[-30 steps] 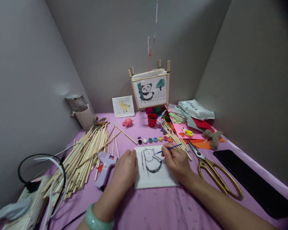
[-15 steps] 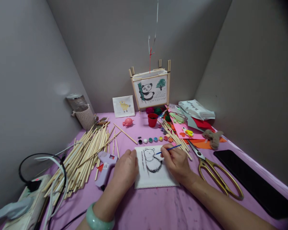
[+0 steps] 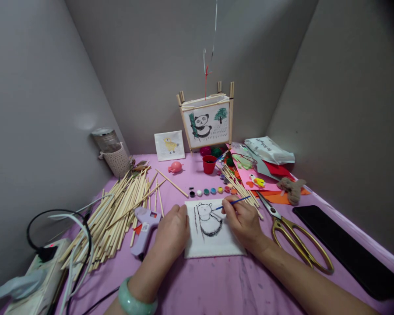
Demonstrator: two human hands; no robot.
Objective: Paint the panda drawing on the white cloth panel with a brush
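Observation:
A small white canvas (image 3: 213, 246) lies flat before me, with a panda and two upright lines outlined on it in black. My left hand (image 3: 173, 229) is closed at the canvas's left edge, its fingertips partly hidden. In a pinch, my right hand (image 3: 244, 221) holds a thin blue paintbrush (image 3: 237, 201), its wrist side resting near the canvas's right edge. The brush tip is by the panda's head; whether it touches the surface I cannot tell. Behind the canvas runs a row of small paint pots (image 3: 213, 191) in several colours.
Left of my hands are a lilac glue gun (image 3: 145, 231), a heap of wooden sticks (image 3: 118, 218) and a power strip (image 3: 36, 280). Gold-handled scissors (image 3: 290, 236) and a black phone-like slab (image 3: 341, 249) lie right. Farther back stand a red cup (image 3: 209, 165) and a hanging panda lantern (image 3: 206, 124).
My right hand and the brush have shifted slightly right and up, bringing the brush tip a little off the panda's neck area. My left hand and the canvas stay nearly in place.

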